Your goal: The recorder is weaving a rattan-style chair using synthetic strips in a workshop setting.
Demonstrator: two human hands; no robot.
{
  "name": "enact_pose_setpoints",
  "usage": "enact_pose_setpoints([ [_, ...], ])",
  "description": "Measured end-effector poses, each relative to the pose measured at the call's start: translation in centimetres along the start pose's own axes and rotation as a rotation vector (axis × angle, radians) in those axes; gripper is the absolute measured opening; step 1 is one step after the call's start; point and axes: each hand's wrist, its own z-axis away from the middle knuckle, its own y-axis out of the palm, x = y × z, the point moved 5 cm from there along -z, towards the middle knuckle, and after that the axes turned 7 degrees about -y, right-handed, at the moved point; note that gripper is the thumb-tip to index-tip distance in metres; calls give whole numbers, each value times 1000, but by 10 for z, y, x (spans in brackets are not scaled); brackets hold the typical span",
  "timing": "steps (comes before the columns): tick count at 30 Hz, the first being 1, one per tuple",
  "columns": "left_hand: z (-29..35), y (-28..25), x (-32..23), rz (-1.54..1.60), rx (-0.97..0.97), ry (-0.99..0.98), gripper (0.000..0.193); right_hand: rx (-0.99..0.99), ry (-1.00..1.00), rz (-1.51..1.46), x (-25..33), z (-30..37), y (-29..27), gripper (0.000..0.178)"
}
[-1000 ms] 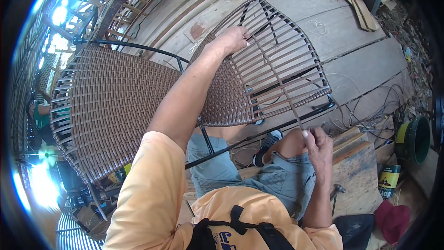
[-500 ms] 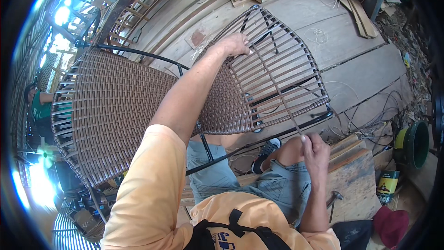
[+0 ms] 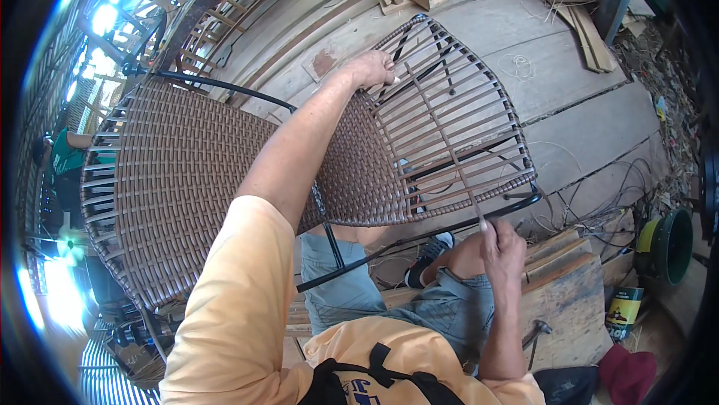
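Observation:
A brown woven chair (image 3: 191, 173) on a black metal frame lies before me; its left panel is closely woven, while the far right panel (image 3: 449, 131) has bare parallel strands with gaps. One long brown weaving strip (image 3: 447, 139) crosses those strands from the far side toward me. My right hand (image 3: 503, 251) pinches the strip's near end, just outside the chair rim. Over the edge of the woven part is my left hand (image 3: 371, 70), fingers closed close to the strip's far end; what they hold, if anything, is hidden.
Wooden planks (image 3: 554, 281) lie at my right, with a hammer (image 3: 537, 330) on them. Beyond stand a dark green bucket (image 3: 674, 246) and a can (image 3: 623, 307). Loose strands (image 3: 614, 188) lie on the board floor. A person in green (image 3: 69, 154) is at far left.
My left hand has shifted a little left, away from the crossing strip. The right hand has moved slightly left, still pinching the strip. The whole view has shifted slightly.

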Motion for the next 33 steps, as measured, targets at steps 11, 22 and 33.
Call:
enact_pose_setpoints([
  [11, -8, -17, 11, -97, -141, -24, 32, 7, 49, -80, 7, 13, -14, 25],
  [22, -24, -22, 21, -6, 18, -1, 31, -54, 16, -82, 13, -13, 13, 20],
  [33, -42, -41, 6, -116, -494, 127, 30, -102, 127, -180, 5, -13, 13, 22],
])
